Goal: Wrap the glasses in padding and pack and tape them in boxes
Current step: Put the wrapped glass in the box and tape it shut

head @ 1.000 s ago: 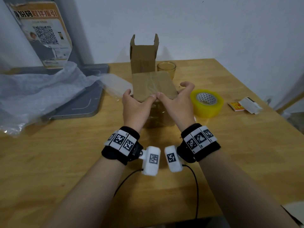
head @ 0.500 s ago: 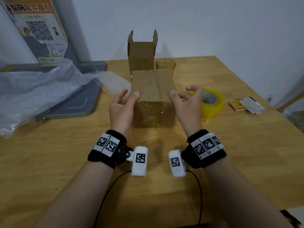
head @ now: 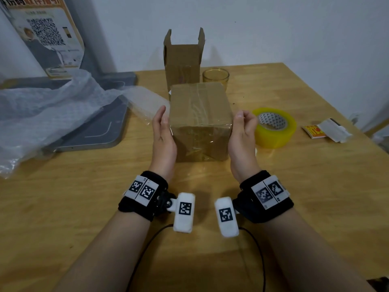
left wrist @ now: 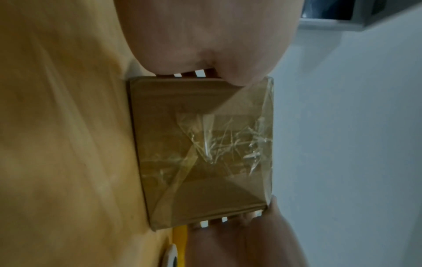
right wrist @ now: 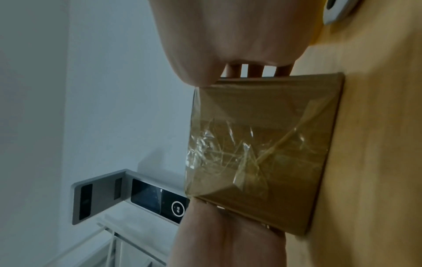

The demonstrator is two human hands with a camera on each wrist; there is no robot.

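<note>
Taped box [head: 200,121] upright on tabletop [head: 294,186], centre, near edge of view. Left hand [head: 163,133] flat against left side, fingers straight. Right hand [head: 241,133] at right side, thumb at top corner, fingers loosely curled, gripping nothing. Tape on near face wrinkled. Judgement: step is pressing tape down. Rub palms outward from seam, smooth creases, brace opposite side. Open box [head: 182,60], bare glass [head: 215,77] behind; tape roll [head: 273,127] right, bubble wrap [head: 52,110] left.

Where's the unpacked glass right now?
In the head view the glass stands at the table's far edge, right of the open box, behind the taped box.
</note>
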